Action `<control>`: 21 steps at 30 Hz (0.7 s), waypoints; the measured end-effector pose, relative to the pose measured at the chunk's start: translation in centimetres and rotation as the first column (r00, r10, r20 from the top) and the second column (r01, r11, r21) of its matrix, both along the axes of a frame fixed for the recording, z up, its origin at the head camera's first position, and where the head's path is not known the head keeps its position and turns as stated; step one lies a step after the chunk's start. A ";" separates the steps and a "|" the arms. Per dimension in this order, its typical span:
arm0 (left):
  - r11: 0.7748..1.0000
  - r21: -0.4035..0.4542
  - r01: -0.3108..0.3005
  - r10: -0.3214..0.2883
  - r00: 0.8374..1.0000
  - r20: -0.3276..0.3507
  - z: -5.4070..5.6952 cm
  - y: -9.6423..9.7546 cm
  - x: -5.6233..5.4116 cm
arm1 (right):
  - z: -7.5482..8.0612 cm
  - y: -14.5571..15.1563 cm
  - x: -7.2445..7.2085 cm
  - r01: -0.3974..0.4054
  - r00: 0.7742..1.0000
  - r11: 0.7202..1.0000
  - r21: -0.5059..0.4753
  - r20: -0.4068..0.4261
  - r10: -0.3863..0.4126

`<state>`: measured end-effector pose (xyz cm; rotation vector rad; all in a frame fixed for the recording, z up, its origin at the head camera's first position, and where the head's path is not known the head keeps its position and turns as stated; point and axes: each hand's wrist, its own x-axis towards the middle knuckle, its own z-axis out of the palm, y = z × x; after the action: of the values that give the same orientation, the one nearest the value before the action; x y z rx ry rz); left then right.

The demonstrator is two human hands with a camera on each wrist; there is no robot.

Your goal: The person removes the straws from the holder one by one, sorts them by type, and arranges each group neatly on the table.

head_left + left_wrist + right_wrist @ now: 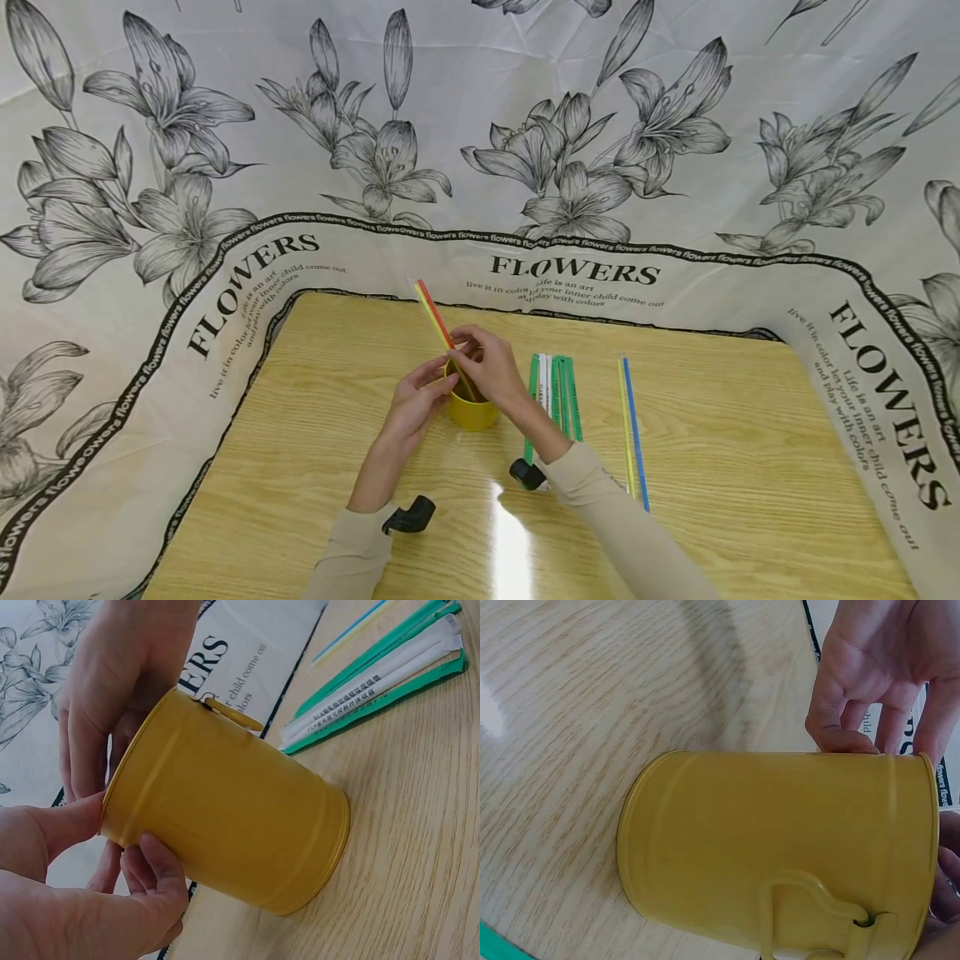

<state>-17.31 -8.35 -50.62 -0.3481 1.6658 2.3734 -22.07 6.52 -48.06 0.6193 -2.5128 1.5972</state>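
Observation:
A yellow metal bucket point(473, 416) stands upright on the table, its handle point(234, 712) folded against its side. My left hand point(417, 400) grips the bucket near its rim, thumb at the edge and fingers against the wall. Leaning out of the bucket to the upper left are a red straw point(435, 311) and a yellow straw point(430, 312). Over the opening, my right hand point(486, 363) pinches these straws. Its fingertips are partly hidden behind the bucket in both wrist views. The straws' lower ends are inside the bucket.
Right of the bucket lie several green-wrapped straws point(567, 392) and white-wrapped straws point(543, 379). Farther right are a yellow straw point(627, 425) and a blue straw point(636, 425). A flower-printed cloth point(420, 258) hangs around the wooden table point(720, 433).

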 end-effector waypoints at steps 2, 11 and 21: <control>1.000 -0.002 -0.001 0.001 1.000 0.000 0.0 0.0 0.0 | 0.1 -0.1 0.0 0.007 1.000 1.000 0.011 0.000 -0.007; 1.000 0.012 -0.003 0.003 1.000 -0.014 -0.2 0.1 -0.1 | 0.6 0.9 0.3 0.040 0.999 0.997 -0.065 0.013 -0.040; 1.000 0.017 -0.001 0.002 1.000 -0.021 -0.3 0.0 0.0 | 2.0 3.2 0.1 0.118 0.993 0.985 -0.124 0.033 -0.115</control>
<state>-17.34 -8.37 -50.88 -0.3232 1.6543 2.3984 -21.96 9.77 -46.01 0.4312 -2.3930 1.7151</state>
